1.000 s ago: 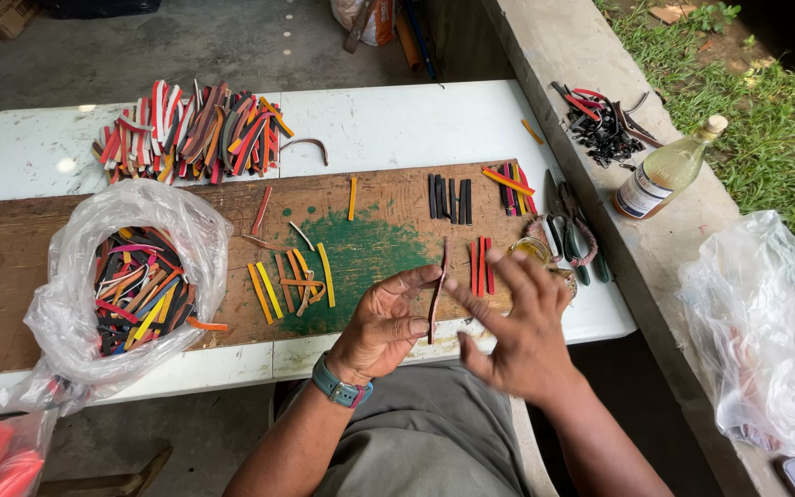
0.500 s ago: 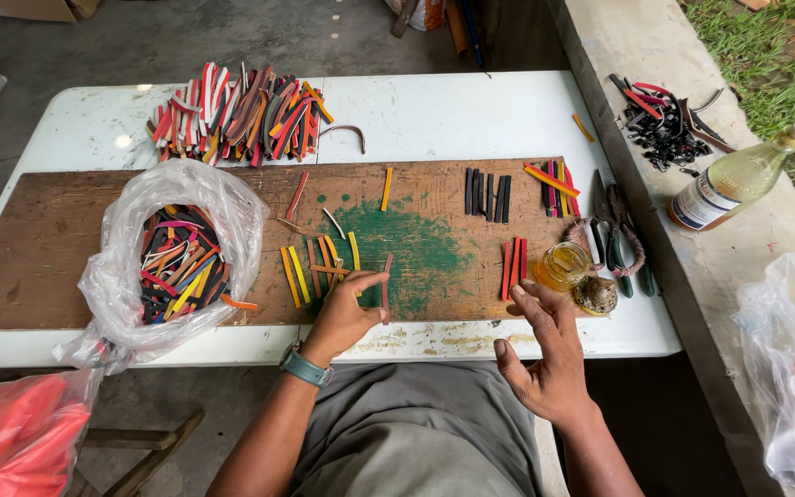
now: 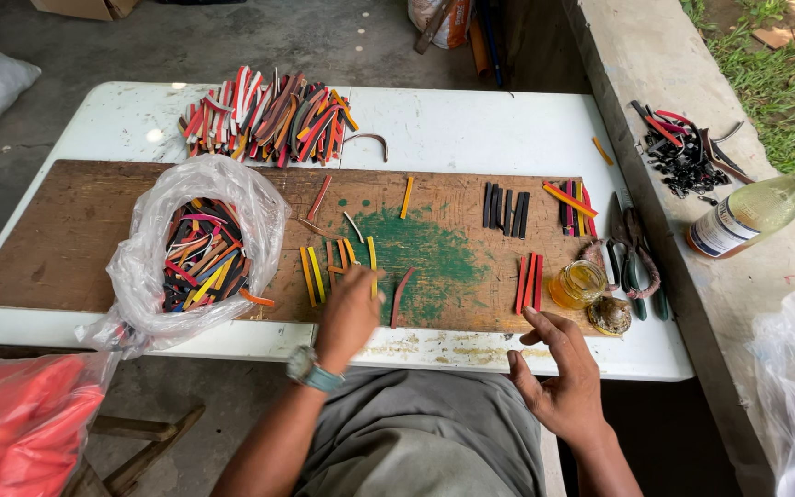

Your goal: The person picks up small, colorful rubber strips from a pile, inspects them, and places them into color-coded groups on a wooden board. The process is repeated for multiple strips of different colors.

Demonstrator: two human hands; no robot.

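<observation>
My left hand [image 3: 350, 315], with a watch on its wrist, rests at the near edge of the brown wooden board [image 3: 66, 239], its fingers over a row of yellow and green rubber strips [image 3: 335, 262]. A dark red strip [image 3: 401, 294] lies just right of it on the green paint patch. I cannot tell whether that hand holds a strip. My right hand [image 3: 563, 373] hovers open near the table's front edge, below three red strips [image 3: 529, 283] and a small jar of yellow liquid [image 3: 579, 283]. It holds nothing.
A clear plastic bag of coloured strips [image 3: 200, 253] sits on the board's left. A big pile of strips [image 3: 269, 115] lies at the far side of the white table [image 3: 471, 120]. Black strips [image 3: 505, 207], pliers [image 3: 632, 253], a jar lid [image 3: 609, 315], a bottle [image 3: 756, 207] on the concrete ledge, a red bag [image 3: 20, 419].
Both hands came apart: the left moved left onto the yellow strips, the right dropped back toward the table's near edge. The dark strip held a second ago now lies on the board.
</observation>
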